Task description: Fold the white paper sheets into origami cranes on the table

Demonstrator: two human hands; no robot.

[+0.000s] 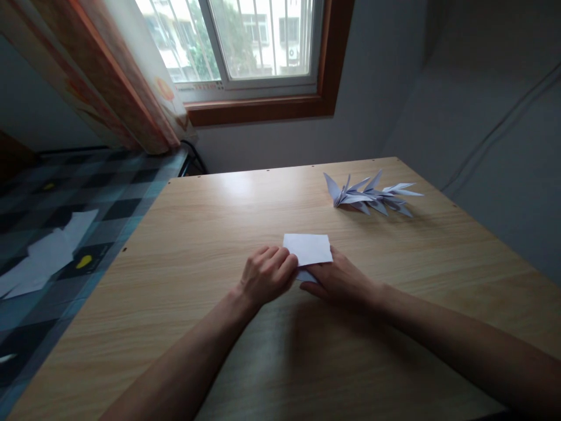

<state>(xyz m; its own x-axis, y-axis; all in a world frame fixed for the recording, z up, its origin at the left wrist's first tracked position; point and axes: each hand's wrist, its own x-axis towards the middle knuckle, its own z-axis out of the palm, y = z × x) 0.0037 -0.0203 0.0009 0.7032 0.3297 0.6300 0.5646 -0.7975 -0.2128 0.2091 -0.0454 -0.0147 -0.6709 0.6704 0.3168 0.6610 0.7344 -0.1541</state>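
Observation:
A small white sheet of paper (309, 249) is held between my two hands over the middle of the wooden table. My left hand (270, 272) is closed, thumb and curled fingers pinching the paper's left edge. From the right, my right hand (335, 279) lies under the sheet, with its fingers partly hidden by it. Below the sheet, a pale folded paper part (307, 276) shows between the hands; whether it belongs to the same sheet I cannot tell.
Several folded white paper pieces (372, 196) with pointed tips lie at the table's (197, 222) back right. White paper sheets (48, 257) rest on the checked cloth (144, 181) to the left. A window (263, 41) and curtain (109, 76) are beyond.

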